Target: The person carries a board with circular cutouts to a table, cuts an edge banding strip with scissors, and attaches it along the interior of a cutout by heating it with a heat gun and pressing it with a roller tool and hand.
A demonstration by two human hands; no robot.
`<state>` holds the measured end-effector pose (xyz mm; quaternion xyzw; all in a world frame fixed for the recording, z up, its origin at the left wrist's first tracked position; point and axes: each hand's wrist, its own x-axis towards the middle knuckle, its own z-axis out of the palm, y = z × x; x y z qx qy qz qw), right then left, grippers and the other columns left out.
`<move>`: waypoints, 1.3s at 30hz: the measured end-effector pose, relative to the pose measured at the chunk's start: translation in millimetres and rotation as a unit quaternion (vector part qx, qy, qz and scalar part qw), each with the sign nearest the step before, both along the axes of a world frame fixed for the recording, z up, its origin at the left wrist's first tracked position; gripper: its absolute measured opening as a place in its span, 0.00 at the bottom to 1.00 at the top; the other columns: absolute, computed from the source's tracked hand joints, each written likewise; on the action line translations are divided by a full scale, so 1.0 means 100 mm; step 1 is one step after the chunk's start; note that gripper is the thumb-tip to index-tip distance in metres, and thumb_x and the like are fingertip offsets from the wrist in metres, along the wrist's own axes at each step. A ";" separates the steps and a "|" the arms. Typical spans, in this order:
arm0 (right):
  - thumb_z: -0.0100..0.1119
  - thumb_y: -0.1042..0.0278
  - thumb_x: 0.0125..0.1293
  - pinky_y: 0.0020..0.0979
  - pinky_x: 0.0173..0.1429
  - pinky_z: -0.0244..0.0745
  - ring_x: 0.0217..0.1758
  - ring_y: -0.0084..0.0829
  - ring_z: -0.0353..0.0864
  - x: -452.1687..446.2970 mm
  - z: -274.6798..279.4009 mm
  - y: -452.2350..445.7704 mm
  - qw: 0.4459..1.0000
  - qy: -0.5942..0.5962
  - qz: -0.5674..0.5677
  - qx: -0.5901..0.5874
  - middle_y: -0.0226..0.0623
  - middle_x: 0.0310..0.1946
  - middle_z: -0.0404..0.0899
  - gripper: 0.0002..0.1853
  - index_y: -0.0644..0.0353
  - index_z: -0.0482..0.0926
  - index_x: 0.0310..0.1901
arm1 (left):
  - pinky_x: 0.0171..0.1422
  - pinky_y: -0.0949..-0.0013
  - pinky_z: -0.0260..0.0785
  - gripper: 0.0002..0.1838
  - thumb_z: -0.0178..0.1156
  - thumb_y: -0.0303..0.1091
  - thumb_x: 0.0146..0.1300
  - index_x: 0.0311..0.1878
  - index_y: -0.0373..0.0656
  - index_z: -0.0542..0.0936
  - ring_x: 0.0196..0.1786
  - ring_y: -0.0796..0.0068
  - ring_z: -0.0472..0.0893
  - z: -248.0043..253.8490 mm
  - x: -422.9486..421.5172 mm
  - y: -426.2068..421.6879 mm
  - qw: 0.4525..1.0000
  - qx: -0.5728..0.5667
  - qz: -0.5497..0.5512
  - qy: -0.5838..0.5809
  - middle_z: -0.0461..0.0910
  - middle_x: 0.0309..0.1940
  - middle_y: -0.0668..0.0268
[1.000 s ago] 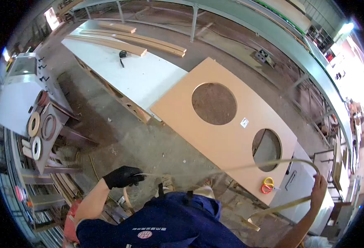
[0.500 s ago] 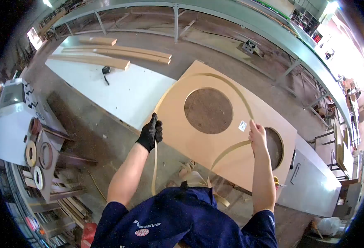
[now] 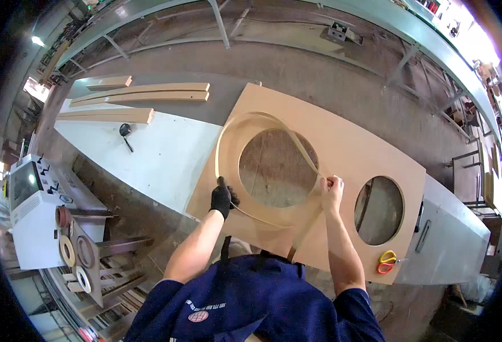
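Note:
A long, thin tan strip of edge banding (image 3: pixel 302 149) arches in a loop over a wooden panel (image 3: pixel 273 102) with two round cut-outs. My left hand (image 3: pixel 223 198), in a black glove, is closed around the strip left of the larger round hole (image 3: pixel 278 171). My bare right hand (image 3: pixel 332 192) pinches the strip at that hole's right edge. From there part of the strip hangs toward my body, and another stretch curves below the hole. The smaller hole (image 3: pixel 379 210) lies to the right of my right hand.
Red and yellow scissors (image 3: pixel 386 262) lie on the panel's near right corner. A white board (image 3: pixel 165 154) at left carries a tape measure (image 3: pixel 125 131) and several wooden strips (image 3: pixel 140 97). Rolls of banding (image 3: pixel 67 251) stand at lower left, near a white machine (image 3: pixel 31 211). A metal-framed bench (image 3: pixel 222 25) runs behind.
Both hands have come closer together, and the strip's loop has narrowed and moved around the larger hole. My view has shifted, and the scissors now show fully.

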<state>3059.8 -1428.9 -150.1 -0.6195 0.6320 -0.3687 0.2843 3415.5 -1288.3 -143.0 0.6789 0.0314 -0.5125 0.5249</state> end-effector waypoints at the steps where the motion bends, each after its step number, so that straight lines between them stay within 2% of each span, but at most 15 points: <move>1: 0.65 0.62 0.67 0.41 0.51 0.75 0.45 0.41 0.78 -0.01 0.03 0.05 0.992 0.114 -0.017 -0.050 0.45 0.45 0.77 0.16 0.66 0.76 0.48 | 0.16 0.66 0.65 0.34 0.48 0.71 0.71 0.28 0.47 0.73 0.15 0.70 0.75 0.07 -0.08 -0.02 1.000 0.013 -0.012 -0.020 0.71 0.14 0.70; 2: 0.62 0.57 0.69 0.46 0.52 0.73 0.45 0.49 0.77 0.05 0.20 0.10 0.991 0.122 -0.053 0.019 0.49 0.43 0.77 0.15 0.63 0.77 0.44 | 0.20 0.63 0.70 0.37 0.43 0.71 0.73 0.28 0.43 0.76 0.17 0.67 0.79 0.14 -0.08 -0.02 0.990 0.058 -0.107 -0.066 0.76 0.16 0.66; 5: 0.59 0.52 0.71 0.44 0.53 0.74 0.48 0.48 0.79 0.09 0.50 0.06 0.975 0.180 -0.084 0.101 0.50 0.44 0.79 0.17 0.59 0.78 0.46 | 0.26 0.59 0.74 0.40 0.40 0.70 0.74 0.30 0.39 0.80 0.17 0.61 0.79 0.28 0.09 -0.02 0.912 0.120 -0.335 -0.203 0.80 0.18 0.60; 6: 0.59 0.50 0.71 0.44 0.54 0.74 0.49 0.48 0.79 0.07 0.57 0.03 0.974 0.141 -0.089 0.154 0.52 0.45 0.79 0.19 0.60 0.78 0.47 | 0.35 0.54 0.78 0.41 0.39 0.67 0.75 0.31 0.37 0.84 0.23 0.55 0.84 0.35 0.12 0.00 0.858 0.130 -0.399 -0.295 0.83 0.23 0.50; 9: 0.58 0.47 0.70 0.43 0.56 0.74 0.53 0.51 0.80 0.04 0.59 -0.15 0.969 0.079 -0.111 0.204 0.57 0.47 0.79 0.25 0.66 0.76 0.50 | 0.41 0.50 0.78 0.39 0.38 0.63 0.77 0.30 0.39 0.84 0.34 0.50 0.86 0.28 0.05 0.17 0.720 0.121 -0.405 -0.550 0.84 0.28 0.45; 12: 0.62 0.43 0.66 0.45 0.60 0.72 0.57 0.55 0.76 0.29 0.42 -0.04 0.974 0.098 -0.125 0.163 0.63 0.51 0.76 0.36 0.77 0.70 0.55 | 0.39 0.55 0.77 0.40 0.38 0.65 0.77 0.31 0.37 0.84 0.29 0.53 0.84 0.26 0.07 0.25 0.815 0.102 -0.392 -0.415 0.79 0.20 0.51; 15: 0.64 0.45 0.66 0.46 0.64 0.70 0.63 0.55 0.71 0.23 0.43 0.28 0.979 0.185 -0.021 0.086 0.63 0.56 0.72 0.36 0.76 0.70 0.56 | 0.32 0.58 0.76 0.40 0.40 0.67 0.75 0.30 0.37 0.83 0.22 0.59 0.82 0.18 0.17 0.37 0.887 0.105 -0.354 -0.279 0.78 0.18 0.55; 17: 0.65 0.48 0.68 0.47 0.64 0.70 0.65 0.52 0.70 0.18 0.60 0.61 0.983 0.151 -0.057 0.081 0.63 0.61 0.69 0.34 0.77 0.71 0.56 | 0.33 0.57 0.77 0.40 0.39 0.67 0.75 0.31 0.38 0.84 0.25 0.59 0.85 0.56 0.10 0.35 0.912 0.155 -0.330 -0.189 0.83 0.22 0.52; 19: 0.64 0.49 0.69 0.46 0.59 0.75 0.59 0.51 0.76 0.08 0.65 0.91 0.985 0.146 -0.073 0.060 0.65 0.57 0.73 0.31 0.76 0.74 0.54 | 0.31 0.59 0.77 0.42 0.39 0.69 0.74 0.32 0.37 0.83 0.21 0.61 0.83 0.69 0.16 0.37 0.899 0.181 -0.354 -0.185 0.83 0.22 0.54; 21: 0.63 0.49 0.70 0.42 0.51 0.79 0.44 0.48 0.84 0.10 1.09 1.15 0.950 0.052 -0.050 0.303 0.56 0.42 0.83 0.26 0.73 0.79 0.46 | 0.30 0.61 0.77 0.42 0.40 0.70 0.73 0.32 0.36 0.83 0.19 0.62 0.82 0.67 0.21 0.38 0.888 0.184 -0.372 -0.199 0.82 0.21 0.54; 23: 0.62 0.51 0.71 0.40 0.43 0.80 0.32 0.45 0.85 0.19 1.10 1.41 0.926 -0.043 0.008 0.375 0.48 0.28 0.84 0.22 0.69 0.81 0.42 | 0.30 0.61 0.76 0.42 0.40 0.69 0.74 0.31 0.36 0.83 0.20 0.62 0.83 0.61 0.24 0.40 0.875 0.167 -0.393 -0.230 0.82 0.21 0.54; 26: 0.59 0.56 0.73 0.38 0.32 0.74 0.25 0.37 0.81 0.40 0.98 1.53 0.961 0.008 0.035 0.274 0.47 0.23 0.80 0.19 0.68 0.79 0.36 | 0.38 0.56 0.79 0.43 0.39 0.70 0.73 0.31 0.34 0.83 0.24 0.55 0.85 0.70 0.14 0.35 0.863 0.137 -0.414 -0.255 0.83 0.23 0.50; 30: 0.58 0.63 0.72 0.45 0.36 0.75 0.30 0.56 0.81 0.47 0.92 1.46 0.986 0.032 0.009 0.165 0.56 0.27 0.79 0.13 0.67 0.78 0.36 | 0.54 0.46 0.75 0.45 0.36 0.69 0.74 0.35 0.32 0.84 0.41 0.40 0.85 0.35 0.17 0.30 0.786 0.167 -0.499 -0.325 0.83 0.34 0.38; 34: 0.59 0.60 0.72 0.47 0.38 0.75 0.32 0.56 0.82 0.31 0.60 1.01 0.985 0.078 -0.081 0.129 0.55 0.27 0.81 0.14 0.66 0.78 0.38 | 0.55 0.47 0.76 0.43 0.35 0.67 0.75 0.36 0.34 0.85 0.43 0.40 0.84 0.16 0.19 0.32 0.711 0.048 -0.547 -0.439 0.83 0.36 0.38; 39: 0.59 0.55 0.72 0.53 0.43 0.76 0.39 0.61 0.84 0.22 0.44 0.83 0.961 0.166 -0.106 0.192 0.56 0.32 0.84 0.16 0.64 0.77 0.39 | 0.49 0.49 0.77 0.40 0.36 0.64 0.76 0.33 0.36 0.84 0.38 0.48 0.86 0.15 0.16 0.19 0.777 0.040 -0.517 -0.358 0.84 0.30 0.44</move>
